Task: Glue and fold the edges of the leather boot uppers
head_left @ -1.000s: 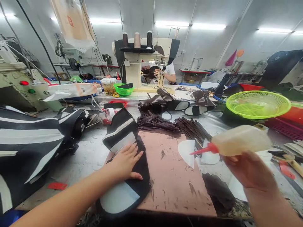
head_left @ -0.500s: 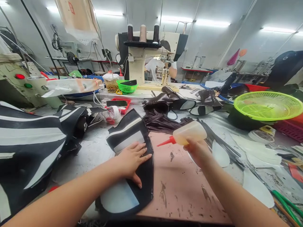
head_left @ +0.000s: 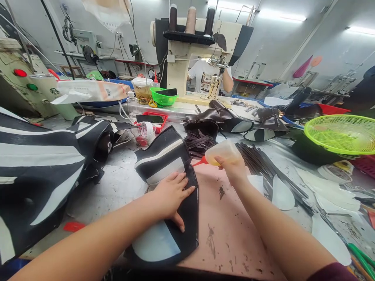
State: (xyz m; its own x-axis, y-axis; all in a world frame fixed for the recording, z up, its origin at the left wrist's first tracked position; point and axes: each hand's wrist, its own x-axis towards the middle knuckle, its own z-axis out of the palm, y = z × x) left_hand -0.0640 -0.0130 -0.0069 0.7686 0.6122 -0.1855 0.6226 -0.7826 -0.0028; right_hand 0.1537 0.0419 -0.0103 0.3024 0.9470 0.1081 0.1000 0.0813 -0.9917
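My left hand (head_left: 172, 195) lies with fingers spread on a black leather shoe upper piece (head_left: 187, 222), pressing it to the board. White and bluish-white reinforcement patches show on the piece. My right hand (head_left: 233, 168) is closed around a translucent squeeze bottle (head_left: 224, 150) holding yellowish liquid. The bottle is tipped sideways, its red nozzle pointing left at the upper's right edge near the top notch; whether the tip touches cannot be made out. A pinkish, stained work board (head_left: 225, 234) lies beneath the piece and my right forearm.
A sewing machine (head_left: 178, 62) with thread spools stands ahead, a person (head_left: 205, 78) behind it. Dark strips (head_left: 269, 171) and finished uppers (head_left: 225, 117) lie beyond the board. Striped black pieces (head_left: 38, 164) are heaped left; a yellow-green basket (head_left: 342, 134) and green-handled scissors (head_left: 361, 253) are right.
My right hand has brought the squeeze bottle left and forward, its nozzle now at the upper's edge. My left hand stays on the piece. The view has shifted slightly.
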